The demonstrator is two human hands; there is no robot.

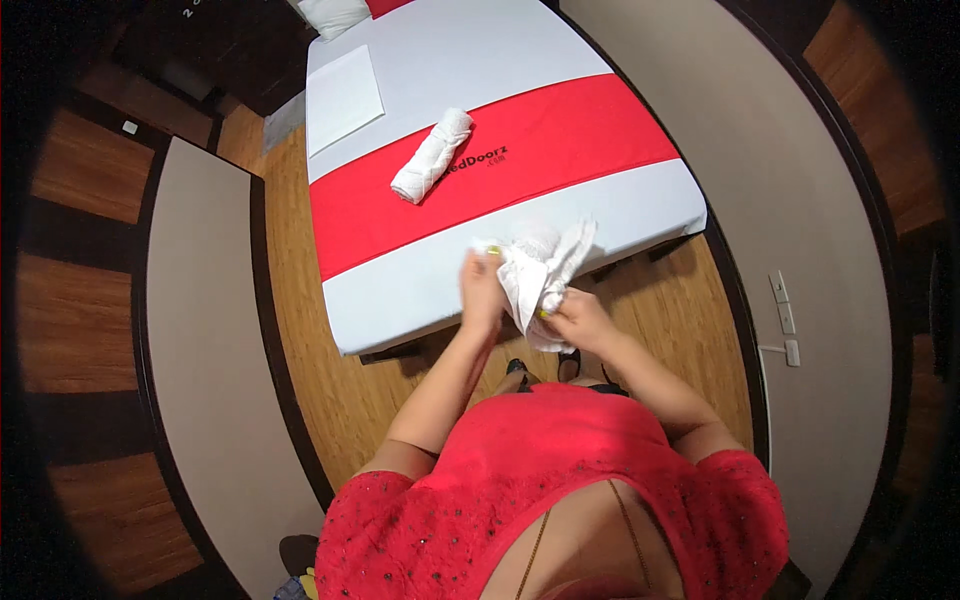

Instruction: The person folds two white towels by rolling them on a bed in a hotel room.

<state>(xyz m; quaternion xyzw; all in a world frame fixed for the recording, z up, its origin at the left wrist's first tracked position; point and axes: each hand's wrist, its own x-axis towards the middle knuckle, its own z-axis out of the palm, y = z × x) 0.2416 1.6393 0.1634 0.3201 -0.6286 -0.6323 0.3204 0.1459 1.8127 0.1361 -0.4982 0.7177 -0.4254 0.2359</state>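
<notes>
Both my hands hold a crumpled white towel (527, 281) over the foot edge of a bed. My left hand (482, 283) grips its left side, and my right hand (579, 319) pinches its lower right part; both are a little blurred. The towel hangs partly below the mattress edge. Beyond it, a rolled white towel (433, 156) lies slantwise on the red bed runner (570, 127), covering part of the runner's printed writing. White sheet (480, 75) shows on either side of the runner.
A flat white folded cloth (345, 97) lies at the bed's left edge, with a white pillow (335, 15) beyond. Wooden floor (292, 247) runs along the left side and foot. Walls stand close on both sides; the right one bears switches (786, 318) and a plug with a cable.
</notes>
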